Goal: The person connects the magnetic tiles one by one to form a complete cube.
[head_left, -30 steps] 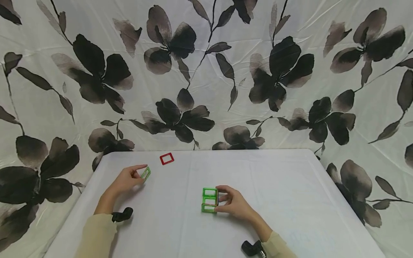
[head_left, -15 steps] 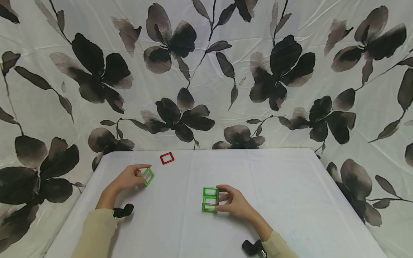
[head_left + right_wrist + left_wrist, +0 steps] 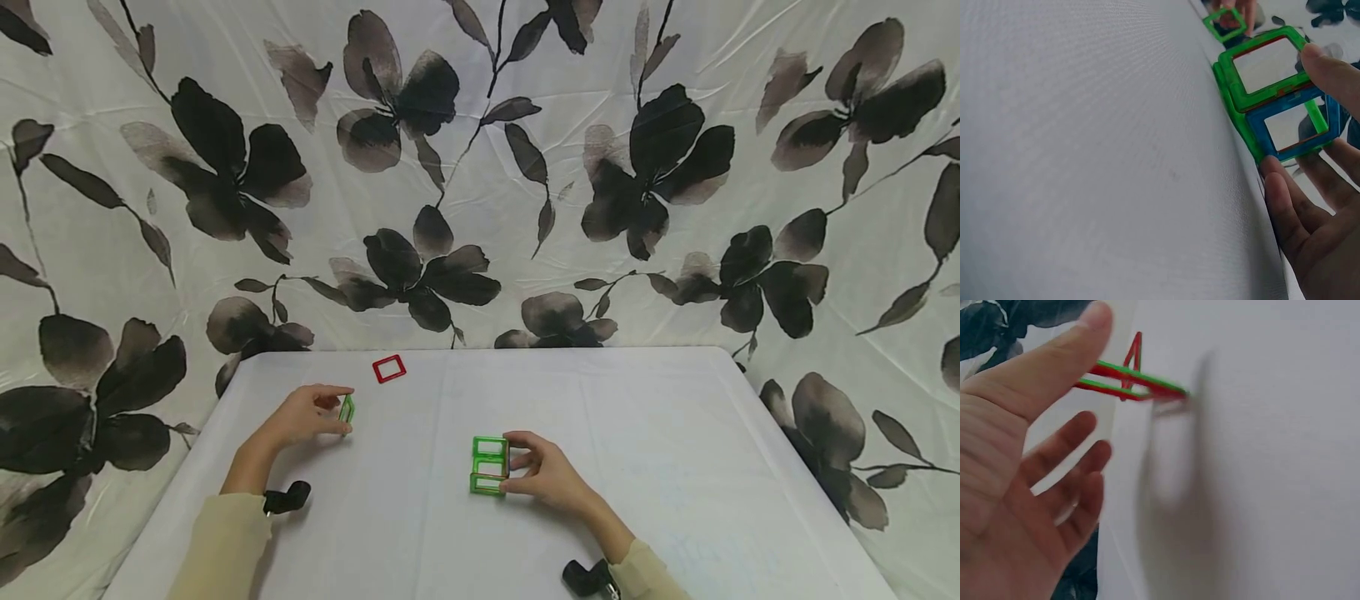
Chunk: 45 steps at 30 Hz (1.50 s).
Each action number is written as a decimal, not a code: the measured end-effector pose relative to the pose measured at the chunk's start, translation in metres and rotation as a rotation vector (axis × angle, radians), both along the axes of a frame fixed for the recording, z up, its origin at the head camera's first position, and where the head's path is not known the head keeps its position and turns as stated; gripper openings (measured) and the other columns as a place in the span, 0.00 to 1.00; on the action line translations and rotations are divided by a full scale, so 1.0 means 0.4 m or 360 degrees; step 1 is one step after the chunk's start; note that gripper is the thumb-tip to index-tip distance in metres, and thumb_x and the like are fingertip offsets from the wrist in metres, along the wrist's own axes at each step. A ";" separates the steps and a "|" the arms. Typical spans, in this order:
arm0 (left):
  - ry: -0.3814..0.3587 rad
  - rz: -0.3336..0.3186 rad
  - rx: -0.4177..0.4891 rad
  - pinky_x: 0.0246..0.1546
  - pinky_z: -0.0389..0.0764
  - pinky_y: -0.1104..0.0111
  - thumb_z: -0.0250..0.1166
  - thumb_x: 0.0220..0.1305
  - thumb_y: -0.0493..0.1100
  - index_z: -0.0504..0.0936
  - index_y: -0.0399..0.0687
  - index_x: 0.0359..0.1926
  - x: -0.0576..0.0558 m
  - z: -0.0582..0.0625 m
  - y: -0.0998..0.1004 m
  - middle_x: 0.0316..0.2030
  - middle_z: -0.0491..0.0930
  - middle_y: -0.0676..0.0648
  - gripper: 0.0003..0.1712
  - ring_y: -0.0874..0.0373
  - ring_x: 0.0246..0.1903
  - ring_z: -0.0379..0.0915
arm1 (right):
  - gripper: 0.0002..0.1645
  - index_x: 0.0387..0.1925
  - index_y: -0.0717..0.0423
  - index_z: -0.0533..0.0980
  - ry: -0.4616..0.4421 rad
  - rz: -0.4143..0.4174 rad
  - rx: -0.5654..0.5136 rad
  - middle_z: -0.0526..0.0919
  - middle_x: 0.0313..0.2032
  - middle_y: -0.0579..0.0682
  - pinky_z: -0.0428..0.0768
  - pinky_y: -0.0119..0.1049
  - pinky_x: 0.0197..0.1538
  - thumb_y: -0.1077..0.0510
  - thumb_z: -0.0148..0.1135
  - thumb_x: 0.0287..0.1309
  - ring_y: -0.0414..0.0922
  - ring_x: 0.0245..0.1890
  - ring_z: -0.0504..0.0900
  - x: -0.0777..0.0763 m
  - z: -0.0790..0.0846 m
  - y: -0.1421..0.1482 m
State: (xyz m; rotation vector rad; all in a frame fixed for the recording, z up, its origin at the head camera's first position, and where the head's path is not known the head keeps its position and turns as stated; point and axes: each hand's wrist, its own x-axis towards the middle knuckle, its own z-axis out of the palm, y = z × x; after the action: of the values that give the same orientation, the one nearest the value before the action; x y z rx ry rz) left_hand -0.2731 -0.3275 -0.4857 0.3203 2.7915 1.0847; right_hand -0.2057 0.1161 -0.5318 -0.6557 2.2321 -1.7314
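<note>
At the left of the table my left hand (image 3: 302, 414) pinches a green square-framed magnetic tile (image 3: 347, 410) between thumb and fingers, its face turned nearly edge-on. In the left wrist view that tile (image 3: 1138, 378) shows green and red along its edges. Right of centre, my right hand (image 3: 549, 477) grips the side of a small build of magnetic tiles (image 3: 489, 456), thumb at the near end and fingers at the far end. Seen from the right wrist, the build has a green frame (image 3: 1235, 69) standing beside a blue frame (image 3: 1263, 134), with another green one along the table.
A red square magnetic tile (image 3: 389, 369) lies near the table's back edge, beyond my left hand. The white table (image 3: 660, 433) meets a flower-patterned cloth (image 3: 540, 208) behind it. Black wrist devices (image 3: 287, 498) are worn on both forearms.
My left hand has shifted slightly right and turned its green tile, first showing more of the frame's face, now a narrow side. The right hand and its build stay in place.
</note>
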 end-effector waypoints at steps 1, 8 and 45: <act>0.0028 0.0029 -0.0009 0.43 0.77 0.53 0.81 0.44 0.48 0.77 0.40 0.60 0.006 -0.002 0.001 0.47 0.78 0.40 0.41 0.43 0.47 0.74 | 0.44 0.65 0.63 0.66 0.0001 0.0004 0.0002 0.73 0.60 0.59 0.80 0.35 0.37 0.60 0.77 0.47 0.52 0.45 0.80 0.000 0.000 0.000; 0.0087 0.0141 0.0072 0.55 0.72 0.49 0.80 0.45 0.51 0.78 0.40 0.59 0.048 -0.023 0.025 0.56 0.76 0.37 0.40 0.39 0.57 0.71 | 0.45 0.65 0.62 0.67 -0.0001 -0.0007 0.0027 0.73 0.60 0.58 0.80 0.35 0.36 0.60 0.77 0.46 0.51 0.44 0.81 0.002 -0.003 0.000; 0.0120 -0.0119 0.0513 0.51 0.74 0.53 0.80 0.44 0.48 0.79 0.46 0.55 0.171 -0.057 0.325 0.47 0.81 0.54 0.36 0.56 0.50 0.77 | 0.42 0.65 0.67 0.65 -0.0010 0.0010 -0.0021 0.71 0.61 0.65 0.79 0.33 0.35 0.65 0.74 0.48 0.58 0.45 0.79 0.033 0.071 -0.009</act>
State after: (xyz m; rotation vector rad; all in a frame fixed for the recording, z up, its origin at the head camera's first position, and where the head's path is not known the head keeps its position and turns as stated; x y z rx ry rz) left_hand -0.2047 -0.1977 -0.5085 0.5032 2.6355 1.5338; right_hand -0.1923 0.1126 -0.5036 -0.6587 2.2138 -1.7442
